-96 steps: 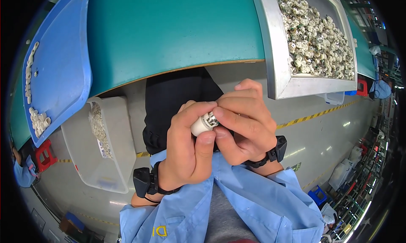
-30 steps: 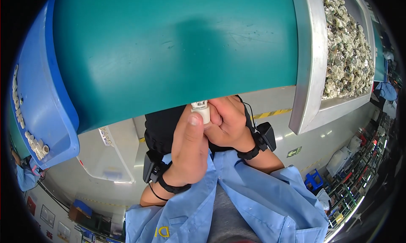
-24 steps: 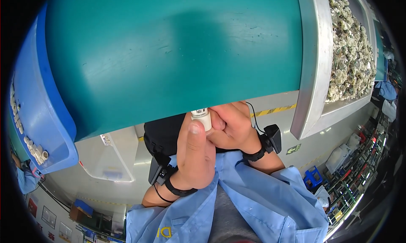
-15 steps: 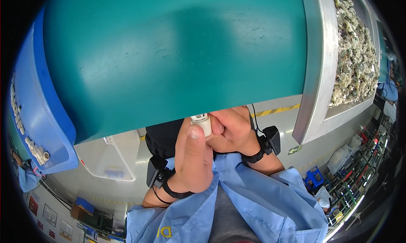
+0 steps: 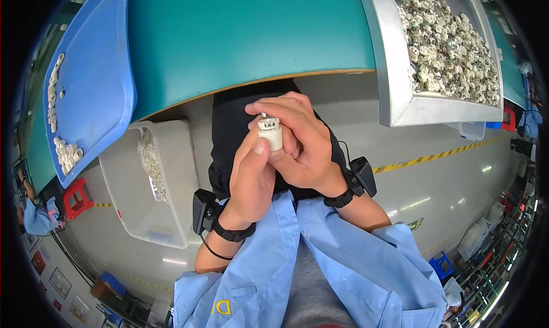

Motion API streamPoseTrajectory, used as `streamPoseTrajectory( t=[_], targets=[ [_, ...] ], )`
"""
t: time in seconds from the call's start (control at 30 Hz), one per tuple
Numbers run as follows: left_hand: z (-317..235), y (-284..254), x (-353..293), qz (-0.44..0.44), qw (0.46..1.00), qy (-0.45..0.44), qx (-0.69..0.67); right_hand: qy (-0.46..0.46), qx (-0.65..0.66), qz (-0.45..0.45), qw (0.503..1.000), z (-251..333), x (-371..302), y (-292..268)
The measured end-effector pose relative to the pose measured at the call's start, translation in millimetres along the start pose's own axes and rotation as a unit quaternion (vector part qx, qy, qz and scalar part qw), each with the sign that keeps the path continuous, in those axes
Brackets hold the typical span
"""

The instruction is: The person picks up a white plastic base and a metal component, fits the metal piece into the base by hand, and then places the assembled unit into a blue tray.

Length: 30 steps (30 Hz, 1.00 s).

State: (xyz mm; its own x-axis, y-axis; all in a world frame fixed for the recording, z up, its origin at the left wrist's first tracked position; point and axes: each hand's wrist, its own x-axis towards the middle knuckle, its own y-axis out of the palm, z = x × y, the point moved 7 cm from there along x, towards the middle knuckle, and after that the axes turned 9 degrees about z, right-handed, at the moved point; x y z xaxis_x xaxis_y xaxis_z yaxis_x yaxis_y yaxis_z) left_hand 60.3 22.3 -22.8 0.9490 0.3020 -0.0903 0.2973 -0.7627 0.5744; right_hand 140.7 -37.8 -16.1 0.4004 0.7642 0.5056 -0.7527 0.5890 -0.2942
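Over my lap, just off the bench's near edge, I hold a small white cylindrical part [image 5: 270, 137] upright between both hands. It has dark printing round its upper band and what looks like a small metal or clear piece at its top. My left hand [image 5: 250, 178] grips its left side, the thumb pressed against the front. Around its right side and back my right hand [image 5: 307, 148] is closed, with the forefinger bent across just above the top. The fingers behind the part are mostly hidden.
A green bench [image 5: 246, 36] lies ahead. At left a blue tray [image 5: 94, 108] carries several white cylindrical pieces. The metal-rimmed tray [image 5: 394, 102] at right holds a heap of small whitish parts. Below the bench's left is a clear plastic bin [image 5: 143, 214] with a bag inside.
The view has shifted, so the bench sits higher and the blue tray shows more fully. My right forefinger now reaches over the top of the white part, which stays between both hands.
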Motion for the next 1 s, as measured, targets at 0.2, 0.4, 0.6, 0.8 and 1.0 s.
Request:
streamPoseTrajectory(
  t=[0.2, 0.4, 0.6, 0.8, 1.0],
  targets=[
    [-8.9, 10.1, -9.9, 0.053, 0.998, 0.024, 0.038, -0.047, 0.028, -0.016, 0.998, 16.0, -5.5, -3.7],
    [-9.3, 11.1, -7.8, 0.080, 0.996, 0.000, 0.043, -0.085, -0.019, -0.034, 0.996, 21.7, 0.5, -11.9],
    [-7.1, 8.6, -1.7, 0.062, 0.997, -0.021, 0.032, -0.086, -0.031, -0.019, 0.996, 12.9, 1.0, -10.7],
    [6.0, -5.7, 5.6, 0.005, 1.000, -0.004, 0.016, -0.003, -0.012, -0.013, 1.000, -7.7, -2.1, -4.8],
    [14.1, -20.7, 18.0, -0.049, 0.999, -0.019, 0.001, 0.077, -0.029, -0.011, 0.997, -24.6, -0.6, 1.1]
  ],
)
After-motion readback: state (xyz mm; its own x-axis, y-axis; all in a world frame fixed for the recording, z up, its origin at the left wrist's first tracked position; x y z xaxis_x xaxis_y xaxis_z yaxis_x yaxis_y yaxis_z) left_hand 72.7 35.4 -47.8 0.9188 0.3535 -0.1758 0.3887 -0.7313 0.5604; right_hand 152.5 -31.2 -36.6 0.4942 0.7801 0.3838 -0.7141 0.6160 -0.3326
